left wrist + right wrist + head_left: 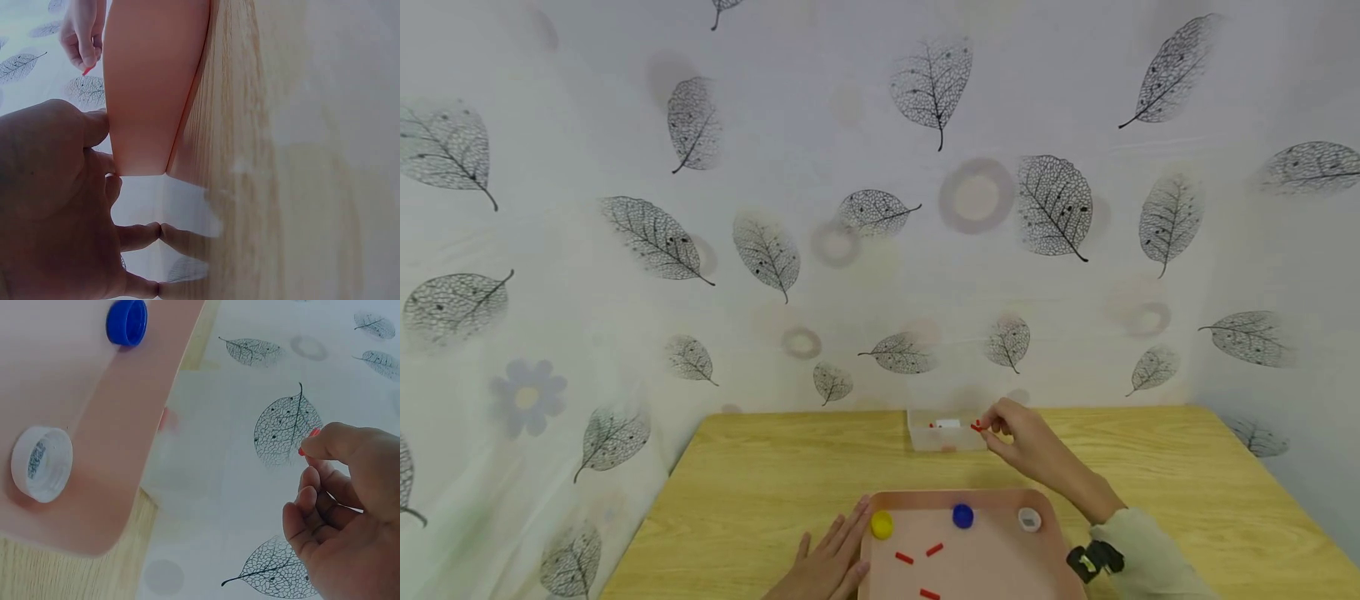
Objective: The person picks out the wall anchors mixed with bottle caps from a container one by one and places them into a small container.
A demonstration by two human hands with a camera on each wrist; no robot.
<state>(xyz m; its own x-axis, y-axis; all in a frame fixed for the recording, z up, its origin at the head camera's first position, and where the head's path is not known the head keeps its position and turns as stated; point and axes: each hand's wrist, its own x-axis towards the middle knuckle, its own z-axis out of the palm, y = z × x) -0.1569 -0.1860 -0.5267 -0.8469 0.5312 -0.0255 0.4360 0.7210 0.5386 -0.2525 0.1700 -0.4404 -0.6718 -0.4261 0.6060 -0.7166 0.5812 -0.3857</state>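
Between thumb and index finger, my right hand (1022,437) pinches a small red stick (310,441). It is at the right end of a clear plastic box (928,440), above the table. My left hand (831,558) lies along the left side of a pink tray (966,500), its fingers extended and touching the tray's outer wall (150,87). Inside the tray lie three red sticks (904,557), spread over the left half. A yellow cap (882,525), a blue cap (962,516) and a white cap (1029,520) are lined up along the tray's far side.
The wooden table (775,467) reaches back to a pale curtain (865,283) printed with leaves. In the plastic box are a white item (948,423) and a bit of red. A dark strap (1096,560) circles the right sleeve.
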